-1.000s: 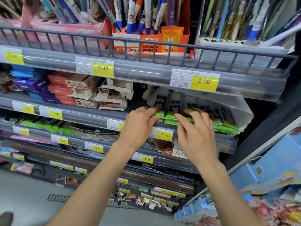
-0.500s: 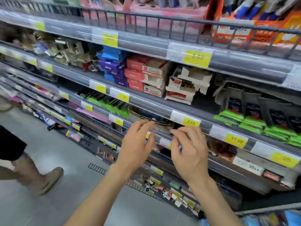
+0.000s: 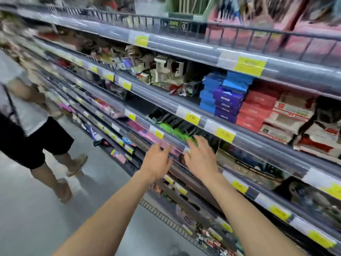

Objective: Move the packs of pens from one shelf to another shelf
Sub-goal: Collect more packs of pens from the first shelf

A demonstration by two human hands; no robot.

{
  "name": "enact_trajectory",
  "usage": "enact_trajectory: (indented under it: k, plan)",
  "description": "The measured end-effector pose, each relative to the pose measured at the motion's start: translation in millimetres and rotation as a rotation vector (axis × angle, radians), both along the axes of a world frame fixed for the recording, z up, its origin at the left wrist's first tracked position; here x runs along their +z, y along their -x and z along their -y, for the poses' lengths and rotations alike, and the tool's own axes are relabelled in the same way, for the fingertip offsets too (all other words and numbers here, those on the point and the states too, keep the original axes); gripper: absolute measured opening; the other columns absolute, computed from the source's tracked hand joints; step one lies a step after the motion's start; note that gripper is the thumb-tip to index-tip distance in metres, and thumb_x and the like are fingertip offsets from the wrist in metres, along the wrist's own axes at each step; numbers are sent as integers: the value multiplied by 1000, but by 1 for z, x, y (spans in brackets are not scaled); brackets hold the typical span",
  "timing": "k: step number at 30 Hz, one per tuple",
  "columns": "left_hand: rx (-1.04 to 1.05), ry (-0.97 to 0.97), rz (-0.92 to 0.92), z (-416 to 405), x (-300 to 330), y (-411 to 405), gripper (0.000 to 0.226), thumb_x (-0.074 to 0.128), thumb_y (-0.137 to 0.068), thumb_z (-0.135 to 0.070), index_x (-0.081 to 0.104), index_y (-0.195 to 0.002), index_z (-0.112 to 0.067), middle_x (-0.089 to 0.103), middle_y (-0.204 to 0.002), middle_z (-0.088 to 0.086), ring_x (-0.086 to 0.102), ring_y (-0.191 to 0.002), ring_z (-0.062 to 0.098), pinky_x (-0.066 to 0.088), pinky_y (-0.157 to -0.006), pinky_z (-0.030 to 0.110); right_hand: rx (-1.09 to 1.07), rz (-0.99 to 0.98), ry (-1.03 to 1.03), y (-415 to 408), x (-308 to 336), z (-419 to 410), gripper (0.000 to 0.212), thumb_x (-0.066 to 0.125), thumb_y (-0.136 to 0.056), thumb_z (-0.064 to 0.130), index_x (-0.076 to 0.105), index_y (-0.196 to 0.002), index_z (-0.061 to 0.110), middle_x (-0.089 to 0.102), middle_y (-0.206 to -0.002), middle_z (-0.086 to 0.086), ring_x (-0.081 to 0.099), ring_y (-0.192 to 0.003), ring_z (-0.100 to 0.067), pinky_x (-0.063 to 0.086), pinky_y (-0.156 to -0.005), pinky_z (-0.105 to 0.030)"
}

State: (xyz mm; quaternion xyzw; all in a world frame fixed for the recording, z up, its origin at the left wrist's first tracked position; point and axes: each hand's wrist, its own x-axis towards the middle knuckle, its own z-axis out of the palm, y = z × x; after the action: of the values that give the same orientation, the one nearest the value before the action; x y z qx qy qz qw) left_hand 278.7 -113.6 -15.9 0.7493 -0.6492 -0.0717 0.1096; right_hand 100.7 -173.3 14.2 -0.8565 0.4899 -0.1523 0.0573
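Observation:
Black-and-green packs of pens lie in a row on a middle shelf, behind its clear front rail. My right hand reaches toward their right end with fingers spread, its fingertips at the green edge of the packs; it holds nothing. My left hand hovers just left of it, in front of the shelf rail with pink packs behind, fingers loosely spread and empty. The whole view is motion-blurred.
Blue, purple and red boxes are stacked on the shelf above. Yellow price tags line the rails. A person in black shorts walks in the aisle at the left. Lower shelves hold small items.
The view has swung left along the shelves. Both hands left the green packs at the right and moved left and down to another row of green packs, empty.

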Motion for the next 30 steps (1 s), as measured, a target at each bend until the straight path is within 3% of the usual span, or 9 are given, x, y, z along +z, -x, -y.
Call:
enact_trajectory:
  k: [4,7,15,21,24,26,28,30]
  plan:
    - [-113,-5,83,47,-5,-25,66,49,-107,-35,23,-166,-21,16,-171,27,19,-157,44,28,-125,54,-234,-128,-20,-28,-18,36,59,54,-97,50,47,-147,20,49,-148,-14,52,-129,-35,49,-96,-45]
    - [-226,7,136,74,-11,-38,73,53,-105,-32,15,-167,-23,9,-172,28,10,-160,44,20,-128,57,-348,-201,8,-39,-25,44,52,58,-93,56,61,-134,24,57,-138,-12,53,-123,-36,50,-88,-46]
    - [-416,70,206,99,-36,-46,80,58,-100,-31,16,-167,-25,14,-172,27,2,-161,45,11,-128,63,-497,-282,168,-64,-31,39,15,77,-79,21,78,-91,11,71,-100,-11,59,-102,-34,42,-80,-48]
    - [-532,76,120,101,-33,-64,81,58,-99,-27,15,-168,-25,10,-173,26,-3,-161,45,3,-127,64,-638,-192,364,-87,-27,32,10,77,-80,18,74,-85,9,67,-87,-11,58,-85,-34,41,-71,-46]
    - [-599,183,0,103,-21,-73,68,63,-96,-17,41,-160,-15,29,-165,30,19,-157,49,20,-126,61,-708,-29,365,-105,-18,24,14,76,-83,14,73,-93,5,61,-92,-13,60,-77,-34,52,-56,-43]
    - [-595,301,-169,105,-15,-76,48,66,-94,-7,63,-141,-6,53,-148,27,46,-138,46,40,-115,56,-759,76,336,-118,-14,14,17,75,-86,12,72,-101,3,62,-101,-14,64,-71,-35,54,-45,-43]
    - [-513,271,-482,105,-6,-75,28,60,-100,-5,72,-125,-3,67,-125,19,58,-116,35,47,-104,45,-778,114,405,-126,-14,2,20,73,-89,8,73,-107,1,67,-107,-15,69,-72,-34,56,-44,-44]
    - [-358,7,-895,106,10,-72,26,54,-108,-15,76,-118,-5,75,-115,13,65,-106,25,48,-97,33,-733,80,534,-134,-14,-13,19,68,-92,6,73,-109,-2,71,-110,-16,74,-87,-29,62,-56,-42]
